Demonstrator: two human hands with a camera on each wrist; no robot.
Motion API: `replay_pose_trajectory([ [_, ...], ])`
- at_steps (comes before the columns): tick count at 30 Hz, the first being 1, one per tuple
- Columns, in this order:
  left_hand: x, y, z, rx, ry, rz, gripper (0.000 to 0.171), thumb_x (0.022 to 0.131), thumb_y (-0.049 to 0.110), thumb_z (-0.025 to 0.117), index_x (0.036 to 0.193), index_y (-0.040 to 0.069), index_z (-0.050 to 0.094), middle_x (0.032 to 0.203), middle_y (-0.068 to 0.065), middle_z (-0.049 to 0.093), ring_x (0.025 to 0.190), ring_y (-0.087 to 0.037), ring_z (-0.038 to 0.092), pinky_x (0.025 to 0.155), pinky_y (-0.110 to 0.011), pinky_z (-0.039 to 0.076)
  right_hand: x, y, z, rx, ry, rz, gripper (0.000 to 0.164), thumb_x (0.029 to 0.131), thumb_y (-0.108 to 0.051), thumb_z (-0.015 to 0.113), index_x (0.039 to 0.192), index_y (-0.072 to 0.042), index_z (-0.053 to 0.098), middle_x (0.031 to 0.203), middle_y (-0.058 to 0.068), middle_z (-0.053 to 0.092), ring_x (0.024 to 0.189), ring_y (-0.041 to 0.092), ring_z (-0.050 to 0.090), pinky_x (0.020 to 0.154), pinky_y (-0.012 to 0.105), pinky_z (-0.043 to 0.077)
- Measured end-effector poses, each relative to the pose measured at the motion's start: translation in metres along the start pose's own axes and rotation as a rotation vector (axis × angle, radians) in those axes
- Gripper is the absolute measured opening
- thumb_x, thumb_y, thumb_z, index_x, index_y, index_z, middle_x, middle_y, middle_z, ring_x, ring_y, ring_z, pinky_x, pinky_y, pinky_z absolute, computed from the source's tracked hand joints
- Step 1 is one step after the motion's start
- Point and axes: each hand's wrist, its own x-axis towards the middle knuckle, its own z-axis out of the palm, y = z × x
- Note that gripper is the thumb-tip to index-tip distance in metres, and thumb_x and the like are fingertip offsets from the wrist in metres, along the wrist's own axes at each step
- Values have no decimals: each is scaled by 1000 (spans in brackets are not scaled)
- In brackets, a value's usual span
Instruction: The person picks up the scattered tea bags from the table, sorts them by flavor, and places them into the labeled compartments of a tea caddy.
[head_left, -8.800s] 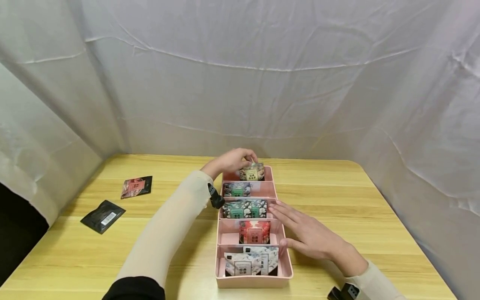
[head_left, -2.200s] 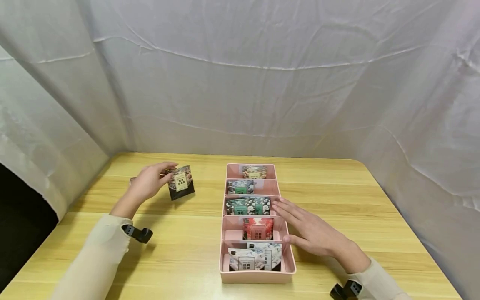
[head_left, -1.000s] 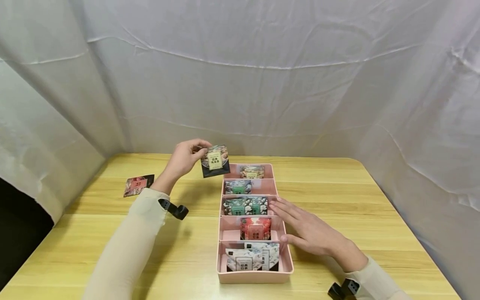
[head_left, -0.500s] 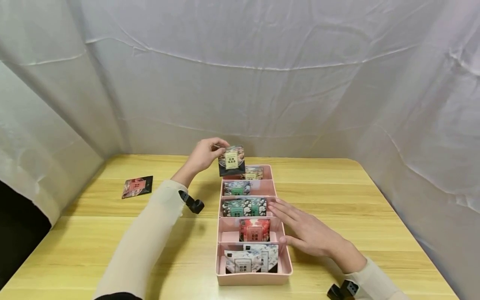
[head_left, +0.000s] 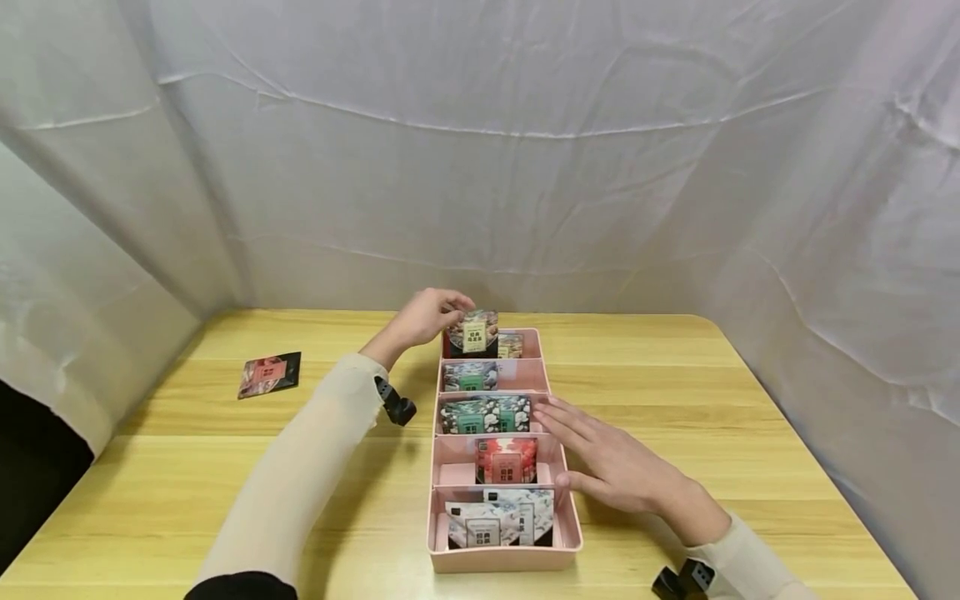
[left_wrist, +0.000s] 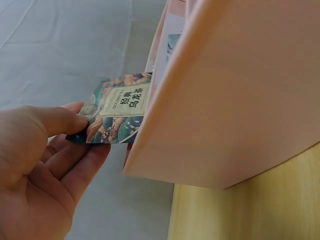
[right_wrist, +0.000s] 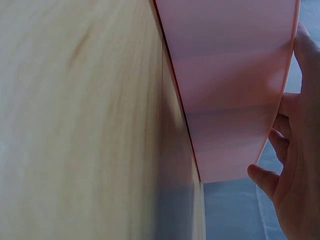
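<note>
My left hand (head_left: 422, 321) pinches an oolong tea sachet (head_left: 474, 335) with a yellow label by its top corner. In the left wrist view the thumb lies on the front of the tea sachet (left_wrist: 120, 107), and its lower part is inside the pink divided box (left_wrist: 230, 100). It stands upright at the left of the rearmost compartment, partly covering another yellow-labelled sachet (head_left: 512, 345). My right hand (head_left: 618, 462) rests with extended fingers on the right rim of the pink box (head_left: 506, 560). The right wrist view shows its fingertips along that rim.
A red-labelled sachet (head_left: 268, 375) lies on the wooden table at the left. Nearer compartments hold a blue-green sachet (head_left: 471, 377), green sachets (head_left: 486, 417), a red sachet (head_left: 507, 461) and white sachets (head_left: 501, 523). A pale curtain (head_left: 480, 208) hangs behind the table.
The black sachet lying face down at the left was picked up. My left hand carried the yellow-labelled sachet right and lowered it into the rear compartment. The right hand stayed at the rim.
</note>
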Motion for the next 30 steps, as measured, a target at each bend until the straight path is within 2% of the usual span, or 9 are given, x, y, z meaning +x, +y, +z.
replay_pose_trajectory([
  [6, 5, 3, 4, 57, -58, 15, 26, 101, 10, 53, 121, 6, 69, 95, -6, 70, 61, -15, 56, 49, -23, 39, -1, 0, 0, 19, 25, -6, 74, 99, -48, 50, 156, -10, 23, 161, 9, 20, 147, 27, 17, 111, 52, 30],
  [10, 5, 4, 6, 104, -86, 4, 24, 101, 12, 55, 118, 9, 71, 90, -3, 69, 59, -15, 54, 51, -26, 40, -1, 0, 1, 25, 31, -12, 73, 99, -49, 48, 156, -9, 24, 161, 9, 20, 147, 27, 18, 110, 53, 30],
  [12, 4, 4, 6, 146, -93, 9, 22, 100, 13, 57, 115, 11, 73, 91, 0, 70, 65, -14, 57, 73, -30, 50, -1, 0, 1, 22, 24, -11, 73, 99, -49, 47, 156, -9, 23, 161, 9, 20, 147, 27, 17, 111, 52, 29],
  [14, 2, 4, 6, 178, -96, 17, 21, 100, 14, 58, 113, 11, 74, 93, 1, 72, 73, -14, 61, 93, -37, 46, -1, 1, 1, 19, 22, -11, 73, 100, -49, 47, 156, -9, 23, 161, 9, 19, 147, 28, 18, 112, 51, 28],
  [17, -1, 3, 5, 193, -82, 23, 20, 99, 15, 59, 112, 10, 74, 100, -1, 73, 83, -15, 64, 103, -42, 41, -1, 0, 1, 19, 21, -9, 74, 99, -49, 48, 156, -9, 23, 162, 9, 19, 147, 27, 18, 113, 49, 27],
  [19, -4, 2, 4, 174, -61, 14, 21, 99, 16, 59, 114, 10, 73, 106, -4, 72, 88, -17, 64, 88, -39, 49, -1, 0, 1, 18, 27, -13, 74, 99, -48, 49, 156, -9, 23, 161, 9, 20, 147, 28, 18, 112, 50, 28],
  [21, -7, 0, 3, 157, -31, 7, 22, 100, 18, 59, 115, 11, 72, 110, -5, 70, 91, -18, 63, 80, -37, 52, -1, 0, 1, 17, 29, -10, 74, 98, -47, 50, 156, -10, 23, 161, 9, 20, 147, 27, 18, 112, 50, 28],
  [30, -33, -10, -12, 115, 62, 31, 25, 100, 21, 59, 118, 8, 70, 115, -7, 68, 104, -24, 61, 90, -42, 52, 0, 0, 0, 21, 26, -12, 78, 95, -41, 59, 156, -10, 23, 162, 8, 19, 147, 26, 18, 113, 47, 27],
])
